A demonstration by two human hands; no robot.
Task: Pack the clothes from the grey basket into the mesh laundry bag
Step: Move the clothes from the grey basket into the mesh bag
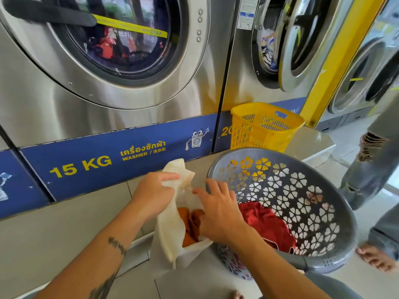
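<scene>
A cream mesh laundry bag (170, 225) stands on the floor with its mouth held up. My left hand (154, 194) is shut on the bag's upper edge. An orange garment (191, 228) lies inside the bag. My right hand (218, 210) hovers over the bag's mouth with its fingers spread, the palm down on the orange garment. Just to the right stands the grey basket (336, 214), with flower-shaped holes in its wall. A red garment (267, 225) lies in its bottom.
A steel 15 KG washer (103, 67) with a shut door stands right behind the bag. A yellow basket (262, 126) sits beyond the grey one, under a second washer with its door open. Another person's legs in torn jeans (371, 175) stand at the right.
</scene>
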